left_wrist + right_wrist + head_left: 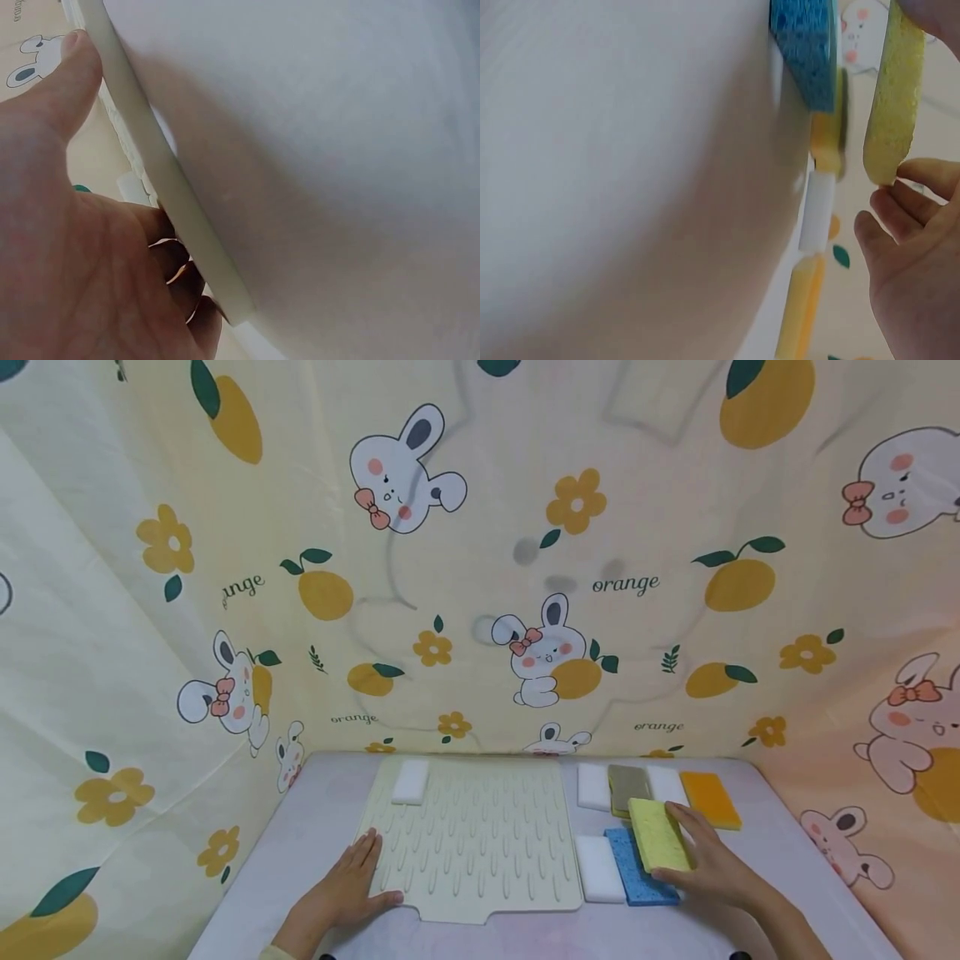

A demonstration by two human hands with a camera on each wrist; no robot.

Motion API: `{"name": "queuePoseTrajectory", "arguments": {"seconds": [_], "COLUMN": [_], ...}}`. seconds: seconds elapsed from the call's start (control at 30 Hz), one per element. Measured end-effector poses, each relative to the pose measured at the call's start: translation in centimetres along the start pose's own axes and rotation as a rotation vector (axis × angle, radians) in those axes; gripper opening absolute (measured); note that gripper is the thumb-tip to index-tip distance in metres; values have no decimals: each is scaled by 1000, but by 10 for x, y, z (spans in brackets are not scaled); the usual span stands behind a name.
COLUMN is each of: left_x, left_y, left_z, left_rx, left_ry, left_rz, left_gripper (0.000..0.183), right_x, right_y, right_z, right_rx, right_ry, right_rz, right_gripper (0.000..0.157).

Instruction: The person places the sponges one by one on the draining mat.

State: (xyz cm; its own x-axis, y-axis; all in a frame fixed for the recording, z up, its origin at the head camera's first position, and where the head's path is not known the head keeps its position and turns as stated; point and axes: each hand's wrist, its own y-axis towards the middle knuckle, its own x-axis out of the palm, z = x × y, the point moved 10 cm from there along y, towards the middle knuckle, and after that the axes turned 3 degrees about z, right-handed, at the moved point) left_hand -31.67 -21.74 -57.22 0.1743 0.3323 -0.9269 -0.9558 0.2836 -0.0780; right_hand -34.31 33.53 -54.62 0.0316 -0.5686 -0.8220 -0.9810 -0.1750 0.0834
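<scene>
A yellow sponge [660, 835] is pinched between the thumb and fingers of my right hand [712, 860]. It is raised above the table, partly over a blue sponge [637, 868]; in the right wrist view the yellow sponge [895, 97] is clear of the surface. My left hand [341, 881] rests at the near left corner of a cream ribbed drying board [480, 843], fingers along its left side and thumb at its front edge. The board's edge [161, 157] meets that hand in the left wrist view. On the board's far left lies a white sponge block [410, 782].
Right of the board lie a white block [600, 868], another white block [593, 787], a grey-topped sponge [627, 785], a third white block [666, 783] and an orange sponge [710, 799]. Printed fabric [480, 568] hangs behind and beside the table [300, 827].
</scene>
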Motion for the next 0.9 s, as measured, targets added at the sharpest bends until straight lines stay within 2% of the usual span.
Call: {"name": "queuePoseTrajectory", "arguments": {"seconds": [0.3, 0.63, 0.9], "left_x": [1, 2, 1], "left_y": [0, 1, 1], "left_z": [-1, -3, -2], "left_rx": [-35, -37, -27], "left_ry": [48, 37, 46], "left_rz": [-9, -3, -8], "left_gripper": [114, 115, 114], "right_x": [15, 25, 34], "right_y": [13, 25, 37], "right_z": [-14, -33, -42], "right_rx": [-23, -78, -67], "right_ry": [2, 10, 50], "right_rz": [-15, -7, -3], "right_gripper": [120, 120, 124]}}
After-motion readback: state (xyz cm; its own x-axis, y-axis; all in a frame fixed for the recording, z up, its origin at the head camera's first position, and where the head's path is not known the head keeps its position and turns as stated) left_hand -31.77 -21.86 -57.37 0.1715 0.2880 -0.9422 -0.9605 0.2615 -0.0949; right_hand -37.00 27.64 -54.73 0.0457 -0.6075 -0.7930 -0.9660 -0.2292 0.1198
